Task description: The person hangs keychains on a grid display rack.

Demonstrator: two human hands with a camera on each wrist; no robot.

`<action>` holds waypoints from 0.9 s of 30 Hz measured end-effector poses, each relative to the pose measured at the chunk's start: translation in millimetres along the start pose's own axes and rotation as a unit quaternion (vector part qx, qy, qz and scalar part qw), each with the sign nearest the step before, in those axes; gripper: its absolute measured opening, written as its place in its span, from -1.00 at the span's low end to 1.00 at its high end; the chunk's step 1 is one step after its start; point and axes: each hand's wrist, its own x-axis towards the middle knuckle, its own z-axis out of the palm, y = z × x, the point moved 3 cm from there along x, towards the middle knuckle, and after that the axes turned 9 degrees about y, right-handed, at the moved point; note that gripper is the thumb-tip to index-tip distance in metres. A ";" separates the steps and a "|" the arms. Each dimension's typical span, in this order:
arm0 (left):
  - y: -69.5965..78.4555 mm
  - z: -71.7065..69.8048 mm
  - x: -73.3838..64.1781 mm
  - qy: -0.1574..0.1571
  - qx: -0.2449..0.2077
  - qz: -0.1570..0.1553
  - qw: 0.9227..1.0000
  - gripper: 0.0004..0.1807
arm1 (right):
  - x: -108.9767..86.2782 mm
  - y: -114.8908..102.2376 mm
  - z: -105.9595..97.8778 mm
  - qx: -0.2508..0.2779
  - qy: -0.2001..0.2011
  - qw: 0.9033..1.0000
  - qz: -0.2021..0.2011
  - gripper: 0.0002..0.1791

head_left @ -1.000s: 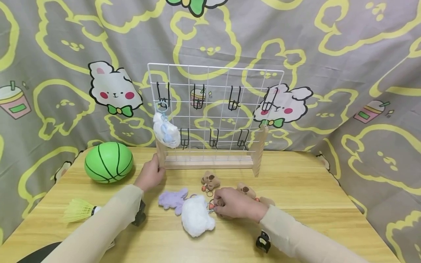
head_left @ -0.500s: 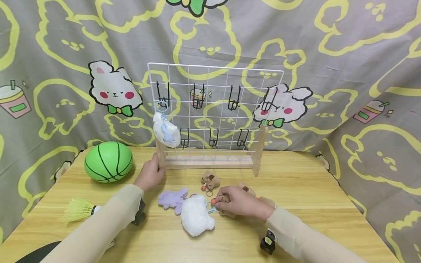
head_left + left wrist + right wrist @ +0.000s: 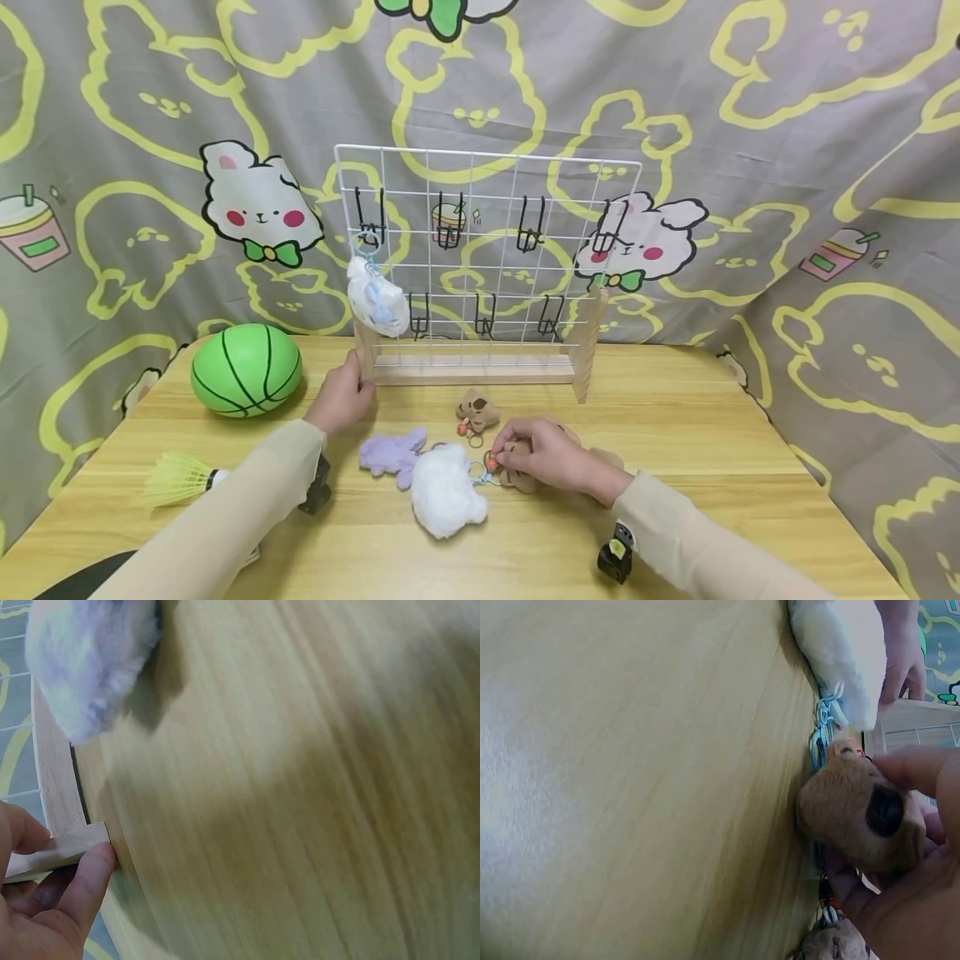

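Note:
My left hand (image 3: 343,398) grips the left wooden leg (image 3: 64,849) of the white wire grid rack (image 3: 472,367), thumb and fingers on either side of it. My right hand (image 3: 551,454) pinches a small brown plush keychain (image 3: 847,806) with a dark snout, close over the table. An orange bead (image 3: 492,463) shows by its fingertips. Just left of it lies a white plush keychain (image 3: 446,492) with a light blue ring and clasp (image 3: 483,473). A lilac plush (image 3: 392,457) touches the white one's left side. More brown plush is partly hidden behind the right hand.
A white plush keychain (image 3: 378,300) hangs from the rack's top left black hook (image 3: 371,217); several other hooks hold nothing. Another brown plush keychain (image 3: 477,412) lies before the rack. A green ball (image 3: 247,370) and a yellow shuttlecock (image 3: 180,479) sit at left.
My right hand has shifted slightly right, bringing the brown plush keychain away from the white plush, so the light blue ring and clasp show more. My left hand stays on the rack's leg.

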 end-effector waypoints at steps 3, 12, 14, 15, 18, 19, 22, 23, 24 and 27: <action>-0.3 0.2 1.1 -0.002 -0.002 -0.001 1.000 -0.52 | 0.2 0.9 0.8 0.030 -0.011 0.999 0.010 -0.92; -1.5 1.6 3.6 -0.004 -0.004 0.000 1.000 -0.49 | 1.8 0.8 -2.0 0.005 0.003 1.000 0.014 -0.88; -1.7 1.6 3.3 -0.003 -0.002 0.003 1.000 -0.48 | 1.9 -0.2 -1.9 0.015 0.001 1.000 0.012 -0.88; -1.7 1.5 3.1 -0.003 -0.003 0.003 1.000 -0.48 | 1.9 -1.0 -1.6 0.025 -0.001 1.000 0.012 -0.88; -1.7 1.0 2.4 -0.002 -0.005 0.002 1.000 -0.47 | 2.5 -3.9 -0.8 0.061 -0.007 0.998 0.008 -0.85; -1.4 0.8 2.0 -0.001 -0.004 0.003 1.000 -0.46 | 2.9 -5.1 -0.6 0.076 -0.010 0.997 0.006 -0.84; -0.6 0.3 0.7 -0.002 -0.005 0.001 1.000 -0.46 | 4.1 -7.9 -0.7 0.127 -0.019 0.992 -0.005 -0.78; -0.2 0.2 0.2 -0.002 -0.005 0.001 1.000 -0.46 | 4.6 -8.7 -0.6 0.144 -0.024 0.989 -0.007 -0.77; 0.0 0.0 -0.2 -0.002 -0.004 0.002 1.000 -0.46 | 5.0 -9.4 -0.5 0.158 -0.030 0.987 -0.008 -0.75; 0.6 -0.4 -1.2 0.000 -0.004 0.003 1.000 -0.47 | 5.9 -10.4 0.4 0.185 -0.043 0.982 -0.008 -0.71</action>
